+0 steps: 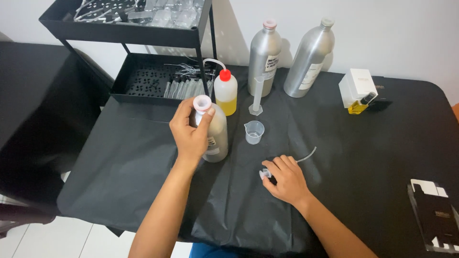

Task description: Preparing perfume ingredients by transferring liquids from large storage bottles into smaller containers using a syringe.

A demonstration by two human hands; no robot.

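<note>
My left hand (190,134) grips an upright silver aluminium bottle (217,136) near its neck; the bottle's white mouth (202,102) is uncovered. It stands on the black tablecloth (134,157). My right hand (285,179) rests on the cloth and holds a small clear cap-like piece (264,174) at its fingertips, with a thin clear tube (306,156) trailing out behind it. A small clear measuring beaker (254,132) stands between the two hands.
Behind are a squeeze bottle with yellow liquid and a red nozzle (225,92), a slim measuring cylinder (257,98), two tall silver bottles (264,57) (309,57), a white box with a small yellow vial (358,91), a black tiered rack (143,76), and a black box (437,217).
</note>
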